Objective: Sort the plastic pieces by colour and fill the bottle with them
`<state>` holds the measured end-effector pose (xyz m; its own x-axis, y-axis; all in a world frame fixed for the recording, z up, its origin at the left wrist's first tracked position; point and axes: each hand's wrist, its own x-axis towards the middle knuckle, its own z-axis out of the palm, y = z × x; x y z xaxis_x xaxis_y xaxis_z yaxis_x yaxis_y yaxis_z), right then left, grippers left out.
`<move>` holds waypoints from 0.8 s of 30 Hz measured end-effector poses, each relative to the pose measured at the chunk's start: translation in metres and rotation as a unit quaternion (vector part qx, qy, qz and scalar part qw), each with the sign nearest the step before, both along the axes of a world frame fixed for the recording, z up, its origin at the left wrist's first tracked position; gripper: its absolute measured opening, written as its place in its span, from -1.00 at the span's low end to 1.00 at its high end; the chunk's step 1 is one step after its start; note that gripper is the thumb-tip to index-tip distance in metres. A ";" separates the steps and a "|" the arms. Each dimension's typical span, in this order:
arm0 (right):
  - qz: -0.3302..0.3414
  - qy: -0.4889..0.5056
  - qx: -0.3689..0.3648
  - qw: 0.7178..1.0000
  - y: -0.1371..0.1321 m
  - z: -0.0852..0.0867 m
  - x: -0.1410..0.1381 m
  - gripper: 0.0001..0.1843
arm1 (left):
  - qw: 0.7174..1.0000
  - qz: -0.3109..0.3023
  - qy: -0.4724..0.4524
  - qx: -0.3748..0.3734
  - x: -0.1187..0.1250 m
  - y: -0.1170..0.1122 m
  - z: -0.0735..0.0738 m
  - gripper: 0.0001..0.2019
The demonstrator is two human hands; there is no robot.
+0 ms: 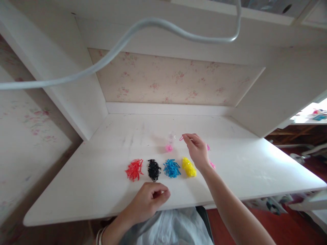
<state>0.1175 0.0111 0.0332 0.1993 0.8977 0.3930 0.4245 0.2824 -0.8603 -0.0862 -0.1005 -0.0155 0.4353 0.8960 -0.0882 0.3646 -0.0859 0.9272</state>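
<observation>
Small plastic pieces lie in piles in a row on the white desk (102,190): red (134,169), black (154,169), blue (171,168), yellow (189,167). A pink pile (212,164) is mostly hidden behind my right wrist. My right hand (198,149) hovers above the desk, pinching one pink piece (181,138) between thumb and fingertips. Just left of that piece stands a small clear container (169,142) with pink pieces at its bottom. My left hand (149,201) rests curled at the desk's front edge, below the black pile; whether it holds anything is hidden.
The desk sits in a white alcove with side panels (74,85) and floral wallpaper at the back. A pale cable (127,37) arcs across the top of the view. Beyond the desk's right edge are a red floor and clutter (301,153).
</observation>
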 end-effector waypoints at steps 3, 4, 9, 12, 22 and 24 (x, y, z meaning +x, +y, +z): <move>0.003 -0.012 0.027 1.000 0.017 0.006 -0.013 -0.65 | 1.000 0.005 -0.009 -0.007 -0.001 0.003 -0.001 -0.64; 0.004 -0.016 0.032 0.999 0.021 0.007 -0.017 -0.65 | 1.000 0.009 -0.011 -0.008 -0.002 0.004 -0.001 -0.64; -0.003 -0.047 0.041 0.998 0.030 0.006 -0.024 -0.65 | 1.000 0.002 -0.005 0.008 -0.003 0.003 0.003 -0.67; 0.004 -0.062 0.021 0.998 0.035 0.002 -0.023 -0.66 | 1.000 0.002 0.004 0.010 -0.003 0.002 0.002 -0.67; 0.107 0.149 0.042 0.982 -0.065 0.039 -0.010 -0.67 | 0.999 0.008 0.029 0.029 -0.002 0.004 0.004 -0.66; 0.155 0.123 0.039 0.979 -0.120 0.040 0.003 -0.68 | 0.999 0.003 0.034 0.034 0.001 0.003 0.006 -0.65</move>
